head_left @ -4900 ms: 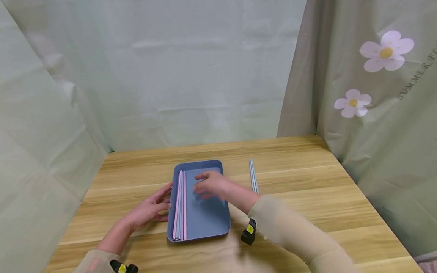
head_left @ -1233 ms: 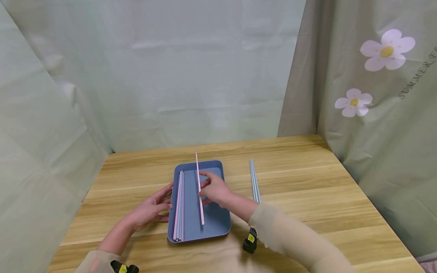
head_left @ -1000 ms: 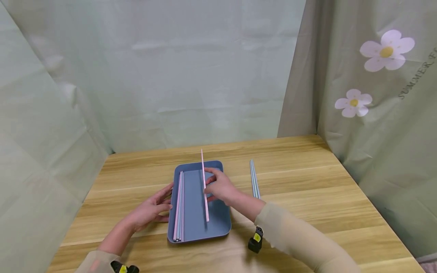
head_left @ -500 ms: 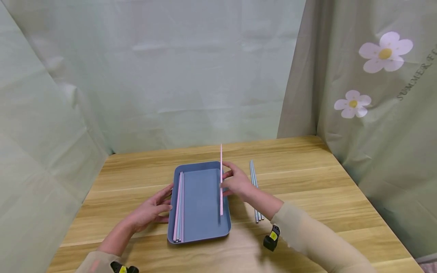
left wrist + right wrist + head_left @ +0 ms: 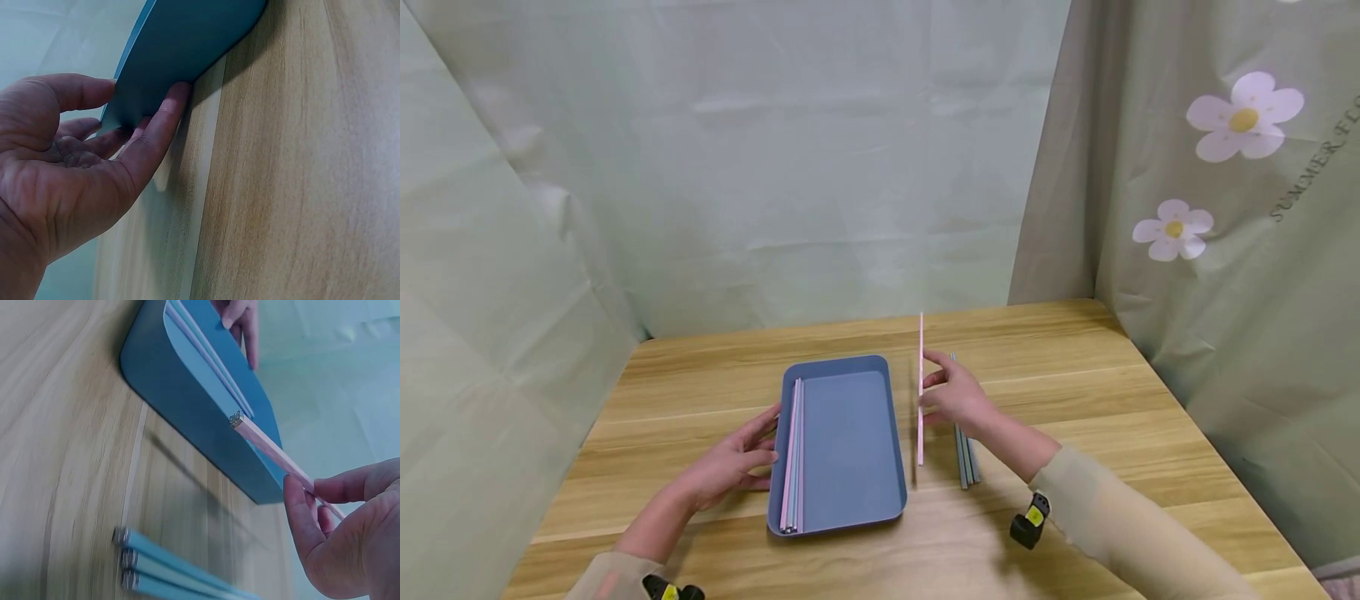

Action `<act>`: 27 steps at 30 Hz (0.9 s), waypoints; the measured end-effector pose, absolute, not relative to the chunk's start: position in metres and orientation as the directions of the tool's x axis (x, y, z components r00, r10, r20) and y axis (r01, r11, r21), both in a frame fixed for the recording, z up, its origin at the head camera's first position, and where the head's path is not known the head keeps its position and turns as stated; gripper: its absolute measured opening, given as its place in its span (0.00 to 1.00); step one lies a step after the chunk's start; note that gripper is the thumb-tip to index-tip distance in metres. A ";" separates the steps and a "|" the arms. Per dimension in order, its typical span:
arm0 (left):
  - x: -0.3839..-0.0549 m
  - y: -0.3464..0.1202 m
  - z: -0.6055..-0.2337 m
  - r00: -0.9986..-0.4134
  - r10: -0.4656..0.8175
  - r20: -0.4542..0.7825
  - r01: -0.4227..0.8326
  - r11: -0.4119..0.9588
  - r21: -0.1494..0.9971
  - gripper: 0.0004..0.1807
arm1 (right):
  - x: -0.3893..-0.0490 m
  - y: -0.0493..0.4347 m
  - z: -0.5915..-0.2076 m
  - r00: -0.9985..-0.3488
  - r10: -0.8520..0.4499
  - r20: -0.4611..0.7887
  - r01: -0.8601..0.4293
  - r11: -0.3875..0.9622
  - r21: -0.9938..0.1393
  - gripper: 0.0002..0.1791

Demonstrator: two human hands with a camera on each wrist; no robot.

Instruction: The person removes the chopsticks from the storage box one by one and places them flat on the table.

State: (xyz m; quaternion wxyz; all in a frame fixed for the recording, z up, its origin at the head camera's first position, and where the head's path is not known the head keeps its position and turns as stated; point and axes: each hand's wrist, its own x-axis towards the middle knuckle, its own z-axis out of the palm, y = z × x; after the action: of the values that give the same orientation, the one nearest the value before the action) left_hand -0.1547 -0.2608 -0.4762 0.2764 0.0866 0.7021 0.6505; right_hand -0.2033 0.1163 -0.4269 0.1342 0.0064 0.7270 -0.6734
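Observation:
My right hand (image 5: 958,396) pinches a pink chopstick (image 5: 921,437) between thumb and fingers. It holds the stick above the table, just right of a blue-grey rectangular tray (image 5: 853,467). In the right wrist view, the chopstick's patterned metal end (image 5: 236,419) points back past the tray's side. My left hand (image 5: 726,467) rests at the tray's left side, its fingers against the outer wall and the thumb at the rim in the left wrist view. Inside the tray, pink, blue and purple chopsticks (image 5: 793,467) lie together along the left wall.
Under and beside my right forearm, three blue-green chopsticks (image 5: 169,572) lie side by side on the wooden table (image 5: 1120,467). A pale curtain (image 5: 850,167) hangs behind the table, and a flowered one (image 5: 1225,333) hangs along the right.
One pink chopstick has been lifted from the bundle in the tray. My right hand has carried it rightward, over the tray's right rim and above the table. My left hand has stayed put.

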 end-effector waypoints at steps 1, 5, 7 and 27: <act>-0.155 -0.261 -0.476 -0.832 0.482 -0.275 -0.238 0.138 0.961 0.46 | -0.203 0.120 -0.427 -0.964 -0.169 -0.206 0.191 0.101 -0.976 0.47; -0.155 -0.261 -0.478 -0.831 0.485 -0.271 -0.234 0.136 0.963 0.46 | -0.204 0.134 -0.429 -0.969 -0.159 -0.190 0.172 0.123 -0.977 0.47; -0.155 -0.261 -0.478 -0.830 0.488 -0.268 -0.231 0.135 0.963 0.46 | -0.205 0.141 -0.431 -0.971 -0.157 -0.182 0.162 0.129 -0.978 0.46; -0.154 -0.260 -0.475 -0.837 0.471 -0.279 -0.232 0.156 0.960 0.45 | -0.207 0.194 -0.448 -0.953 -0.148 -0.265 0.233 0.204 -0.951 0.47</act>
State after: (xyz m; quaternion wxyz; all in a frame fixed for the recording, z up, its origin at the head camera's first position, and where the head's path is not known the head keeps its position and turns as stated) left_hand -0.1541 -0.2596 -0.4747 0.2727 0.0843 0.7097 0.6441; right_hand -0.2067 0.1940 -0.4479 0.1511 0.0277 0.7610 -0.6303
